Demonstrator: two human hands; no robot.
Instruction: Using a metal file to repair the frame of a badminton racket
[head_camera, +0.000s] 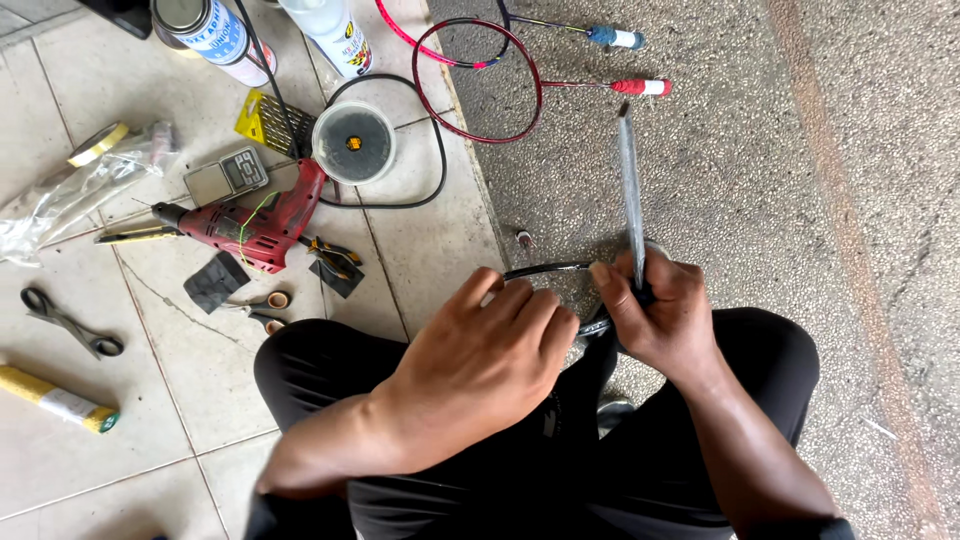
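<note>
**A:** What had the hands got hold of?

**B:** The right hand was clamped around the lower end of a long grey strip, fingers curled tight on it. The strip stood up from the fist toward twelve o'clock, leaning very slightly left. The left hand sat just beside it at nine o'clock, fingers bent together over a thin black curved frame that ran between the two hands. How firmly the left fingers pinched that frame, I could not tell; the back of the hand hid them.

**A:** And where was all this?

**B:** Over the person's knees, in black trousers, at the seam where the pale tiled floor met the rough concrete.

**A:** Anything around?

**B:** At eleven o'clock from the hands lay a red power drill, with a small digital scale and a round clear tub beyond it. At twelve o'clock, well apart, a red-framed racket lay on the concrete. Black scissors and a yellow roll lay far out at nine o'clock.
</note>
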